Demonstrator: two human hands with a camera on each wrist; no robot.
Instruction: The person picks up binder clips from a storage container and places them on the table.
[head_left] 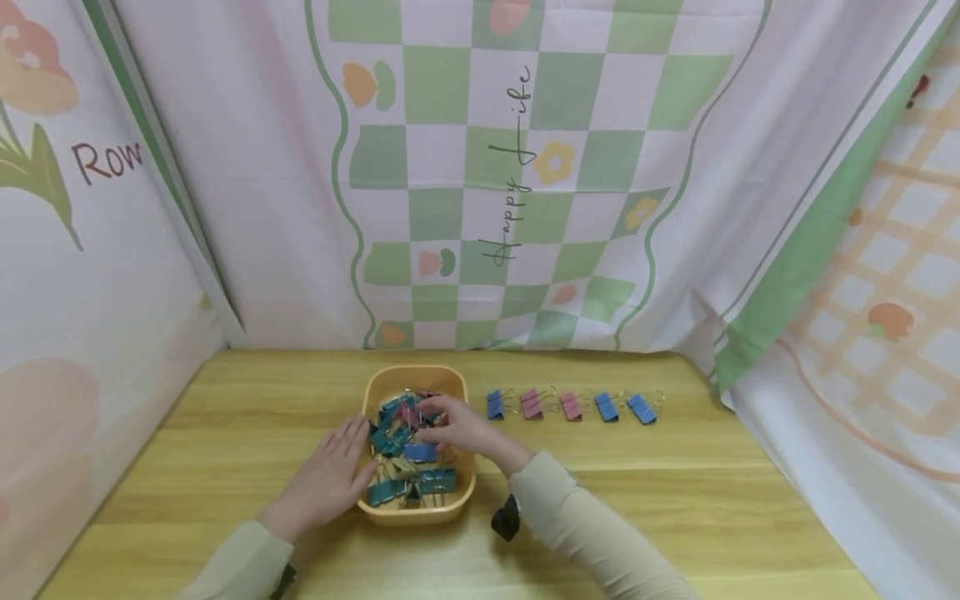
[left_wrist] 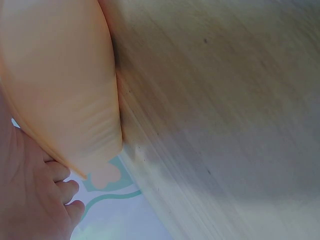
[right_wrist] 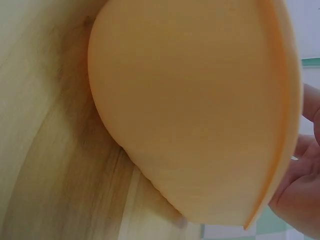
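Observation:
In the head view, a yellow-orange plastic bin (head_left: 416,518) holds a jumble of teal, blue, pink and pale binder clips. My left hand (head_left: 326,475) rests on the bin's left rim with its fingers extended. The left wrist view shows that hand's fingertips beside the bin wall (left_wrist: 65,75). Over the clips inside reaches my right hand (head_left: 457,429), thumb and fingers apart around the pile. Close to its fingertips lies a pink binder clip (head_left: 407,415). In the right wrist view the bin wall (right_wrist: 195,110) hides most of that hand's fingertips.
Right of the bin, several binder clips form a row on the wooden table (head_left: 637,517): a blue clip (head_left: 495,405) at the left, then two pink ones, then blue clips at the right end. A patterned curtain (head_left: 510,208) hangs behind the table.

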